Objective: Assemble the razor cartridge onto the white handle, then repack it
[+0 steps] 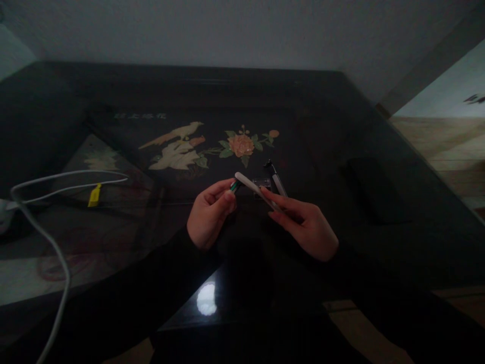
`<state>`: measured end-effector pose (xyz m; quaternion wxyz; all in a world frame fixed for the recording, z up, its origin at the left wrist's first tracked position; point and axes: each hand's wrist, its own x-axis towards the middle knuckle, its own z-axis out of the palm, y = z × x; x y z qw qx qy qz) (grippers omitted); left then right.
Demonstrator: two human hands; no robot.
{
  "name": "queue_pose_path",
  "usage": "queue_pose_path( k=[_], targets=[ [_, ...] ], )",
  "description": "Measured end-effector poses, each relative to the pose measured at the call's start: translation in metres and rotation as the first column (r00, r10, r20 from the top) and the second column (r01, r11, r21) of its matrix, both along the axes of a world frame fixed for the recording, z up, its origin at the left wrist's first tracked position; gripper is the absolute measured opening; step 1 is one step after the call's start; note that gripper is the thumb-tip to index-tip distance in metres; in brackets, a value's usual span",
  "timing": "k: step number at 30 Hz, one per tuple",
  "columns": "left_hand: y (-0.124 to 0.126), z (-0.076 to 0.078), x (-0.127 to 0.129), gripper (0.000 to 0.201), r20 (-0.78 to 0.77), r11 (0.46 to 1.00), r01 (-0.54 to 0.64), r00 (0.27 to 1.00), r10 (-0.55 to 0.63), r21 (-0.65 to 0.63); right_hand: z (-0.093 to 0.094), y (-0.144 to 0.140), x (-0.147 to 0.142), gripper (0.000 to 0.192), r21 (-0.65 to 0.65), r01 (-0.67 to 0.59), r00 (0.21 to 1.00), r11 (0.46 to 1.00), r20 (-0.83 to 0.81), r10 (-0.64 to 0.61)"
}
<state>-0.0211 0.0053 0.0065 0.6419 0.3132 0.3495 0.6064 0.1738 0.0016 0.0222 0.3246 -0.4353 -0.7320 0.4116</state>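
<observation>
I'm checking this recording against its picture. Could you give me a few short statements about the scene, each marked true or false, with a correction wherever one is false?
1. The left hand pinches a small green object. True.
2. The right hand is empty. False: it holds a pale stick.
3. A bird design and a flower design show on the surface beyond the hands. True.
4. The bird design is to the right of the flower design. False: it is to the left.
5. A yellow tag is by a white cable. True.
6. The yellow tag is to the right of both hands. False: it is to their left.
</observation>
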Motion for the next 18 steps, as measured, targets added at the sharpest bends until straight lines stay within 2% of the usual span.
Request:
queue_pose_path(
  k=[6, 14, 18],
  targets=[
    [0.000, 0.001, -0.001, 0.045, 0.000, 1.000, 0.023, 1.000, -0.023, -0.014, 0.001, -0.005, -0.003, 0.044, -0.022, -0.052, 0.997, 0.998, -0.065, 0.050],
    [0.001, 0.000, -0.001, 0.043, 0.034, 0.999, 0.010, 0.999, -0.008, -0.050, 0.001, -0.012, -0.004, 0.043, -0.150, -0.097, 0.990, 0.984, -0.117, 0.079],
    [0.001, 0.000, -0.001, 0.043, 0.040, 0.999, 0.031, 0.999, -0.030, -0.038, 0.001, -0.007, -0.003, 0.043, -0.123, -0.075, 0.992, 0.990, -0.106, 0.062]
  ],
)
